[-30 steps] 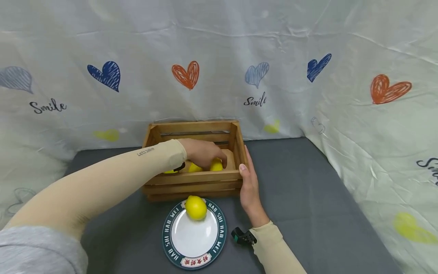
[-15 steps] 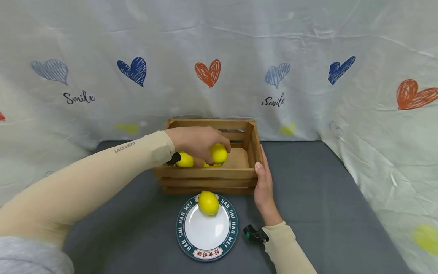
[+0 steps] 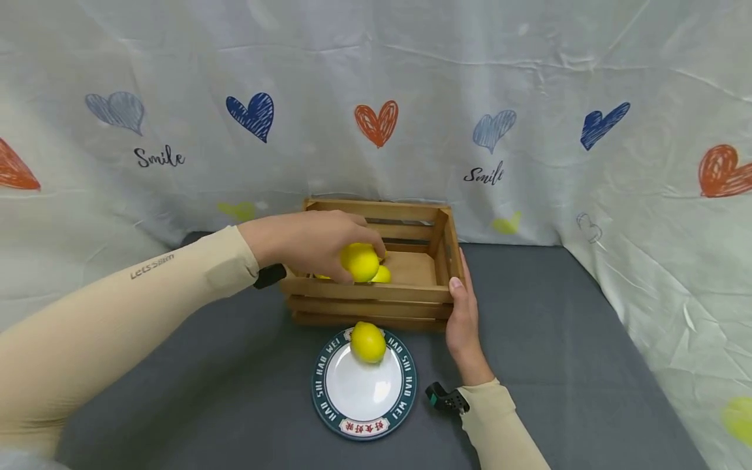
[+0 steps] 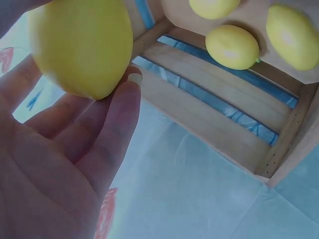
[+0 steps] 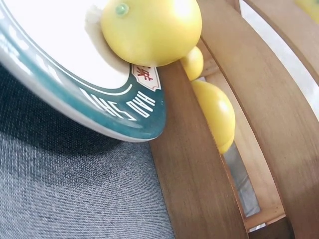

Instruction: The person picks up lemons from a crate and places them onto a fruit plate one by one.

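My left hand (image 3: 311, 243) grips a yellow lemon (image 3: 360, 262) above the front part of the wooden crate (image 3: 370, 305). In the left wrist view, fingertips hold that lemon (image 4: 82, 47) from below and the side. Several other lemons lie in the crate, among them one lemon (image 4: 233, 47) near the slatted wall. My right hand (image 3: 463, 320) rests against the crate's right side, fingers straight along the outside and thumb at the front corner. Before the crate is a white plate (image 3: 358, 391) with a green lettered rim, bearing one lemon (image 3: 368, 343) at its far edge.
A dark grey cloth (image 3: 546, 365) covers the table. Right behind the crate hangs a pale curtain (image 3: 317, 163) printed with hearts and words, which also runs along the right side. The plate stands close to the crate's front slats.
My left hand has lifted a lemon from among the others in the crate and drawn it leftward. The right hand stays at the crate's side. The head view has shifted slightly.
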Action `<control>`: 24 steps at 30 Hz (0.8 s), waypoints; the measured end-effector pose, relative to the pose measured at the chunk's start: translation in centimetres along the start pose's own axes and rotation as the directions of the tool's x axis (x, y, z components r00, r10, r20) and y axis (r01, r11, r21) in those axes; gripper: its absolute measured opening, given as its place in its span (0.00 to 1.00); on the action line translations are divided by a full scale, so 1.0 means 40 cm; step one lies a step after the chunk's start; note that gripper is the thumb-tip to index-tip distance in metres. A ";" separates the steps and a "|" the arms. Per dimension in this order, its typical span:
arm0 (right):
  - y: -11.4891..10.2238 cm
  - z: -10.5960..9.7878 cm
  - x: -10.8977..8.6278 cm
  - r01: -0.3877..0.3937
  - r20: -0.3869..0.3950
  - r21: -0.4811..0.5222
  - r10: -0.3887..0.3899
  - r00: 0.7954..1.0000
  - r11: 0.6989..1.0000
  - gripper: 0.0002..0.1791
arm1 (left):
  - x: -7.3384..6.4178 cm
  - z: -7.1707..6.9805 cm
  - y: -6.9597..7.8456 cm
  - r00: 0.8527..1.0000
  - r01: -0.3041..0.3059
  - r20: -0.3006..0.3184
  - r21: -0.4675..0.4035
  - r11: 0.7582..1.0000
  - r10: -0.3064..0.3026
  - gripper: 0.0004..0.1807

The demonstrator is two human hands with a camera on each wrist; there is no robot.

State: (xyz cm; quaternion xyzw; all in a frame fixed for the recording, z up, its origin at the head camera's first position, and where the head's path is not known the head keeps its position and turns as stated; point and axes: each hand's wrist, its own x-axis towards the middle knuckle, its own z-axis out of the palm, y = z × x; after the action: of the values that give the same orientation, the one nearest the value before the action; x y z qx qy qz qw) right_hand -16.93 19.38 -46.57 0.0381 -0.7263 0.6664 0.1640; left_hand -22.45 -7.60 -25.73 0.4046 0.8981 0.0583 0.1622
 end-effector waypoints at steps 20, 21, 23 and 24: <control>0.006 0.006 0.000 -0.010 -0.002 0.008 0.010 1.000 1.000 0.35 | -0.175 0.138 0.045 0.998 -0.030 0.058 -0.088 0.996 0.035 0.30; 0.005 0.007 0.000 -0.012 -0.003 0.007 0.012 1.000 1.000 0.35 | -0.176 0.153 0.043 0.997 -0.024 0.069 -0.096 0.995 0.031 0.30; 0.004 0.009 -0.003 -0.018 -0.006 0.001 0.018 1.000 1.000 0.36 | -0.176 0.185 0.036 0.996 -0.024 0.083 -0.124 0.992 0.035 0.30; 0.005 0.011 -0.005 -0.026 -0.005 -0.001 0.026 1.000 1.000 0.36 | -0.175 0.203 0.032 0.995 -0.023 0.090 -0.143 0.989 0.036 0.30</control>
State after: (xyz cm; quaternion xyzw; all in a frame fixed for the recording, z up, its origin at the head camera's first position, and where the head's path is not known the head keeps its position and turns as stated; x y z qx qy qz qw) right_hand -16.89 18.94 -46.85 0.0268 -0.7266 0.6683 0.1573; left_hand -14.46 -12.20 -31.36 0.4074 0.8772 0.1057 0.2312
